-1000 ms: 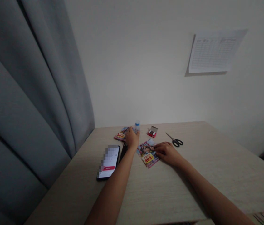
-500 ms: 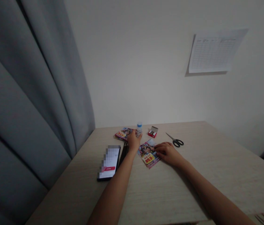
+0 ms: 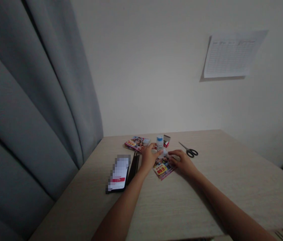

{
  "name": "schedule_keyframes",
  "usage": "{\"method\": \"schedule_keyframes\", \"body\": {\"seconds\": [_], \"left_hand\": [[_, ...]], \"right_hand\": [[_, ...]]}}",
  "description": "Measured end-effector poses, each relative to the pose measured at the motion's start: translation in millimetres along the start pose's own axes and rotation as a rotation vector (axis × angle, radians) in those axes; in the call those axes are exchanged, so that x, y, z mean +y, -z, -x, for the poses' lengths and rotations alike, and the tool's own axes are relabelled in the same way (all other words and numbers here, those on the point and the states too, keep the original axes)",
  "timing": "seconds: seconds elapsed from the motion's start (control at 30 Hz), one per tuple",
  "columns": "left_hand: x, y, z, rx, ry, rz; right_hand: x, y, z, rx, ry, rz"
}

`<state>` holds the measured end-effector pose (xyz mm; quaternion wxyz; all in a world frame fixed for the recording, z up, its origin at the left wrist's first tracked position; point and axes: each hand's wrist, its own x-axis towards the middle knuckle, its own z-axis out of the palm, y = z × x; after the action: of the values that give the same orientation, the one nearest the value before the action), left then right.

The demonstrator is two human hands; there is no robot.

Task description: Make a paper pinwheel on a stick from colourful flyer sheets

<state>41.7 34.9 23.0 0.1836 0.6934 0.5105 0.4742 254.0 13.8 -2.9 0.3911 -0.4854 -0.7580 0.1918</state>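
My left hand point(image 3: 149, 155) is wrapped around a small upright translucent bottle point(image 3: 160, 146) with a blue cap, over the far part of a colourful printed flyer point(image 3: 162, 170). Whether the bottle's base touches the paper I cannot tell. At the flyer's right side is my right hand point(image 3: 183, 161), its fingers bent but apart, over the paper close to the bottle. Behind the bottle, a small red box point(image 3: 166, 143) with a raised flap is partly hidden. Left of it, a stack of similar flyers point(image 3: 134, 143) lies beyond my left hand.
Black-handled scissors point(image 3: 191, 152) lie to the right, blades pointing toward the wall. A phone point(image 3: 119, 175) and dark narrow strips point(image 3: 133, 167) lie left of my left forearm. A grey curtain point(image 3: 81, 100) hangs beside the wooden table point(image 3: 231, 187); a printed sheet point(image 3: 231, 55) is on the wall.
My left hand has brought the bottle rightward and nearer, from beside the flyer stack to over the single flyer. My right hand has stayed by the flyer, its fingers lifted slightly.
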Motion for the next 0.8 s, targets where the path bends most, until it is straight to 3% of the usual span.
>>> {"method": "schedule_keyframes", "body": {"seconds": [0.4, 0.8], "left_hand": [[12, -7, 11, -0.094, 0.071, 0.244], [0, -10, 7, -0.121, 0.091, 0.266]], "right_hand": [[3, -20, 1, -0.101, -0.139, -0.462], [-7, -11, 3, -0.021, -0.13, -0.298]]}}
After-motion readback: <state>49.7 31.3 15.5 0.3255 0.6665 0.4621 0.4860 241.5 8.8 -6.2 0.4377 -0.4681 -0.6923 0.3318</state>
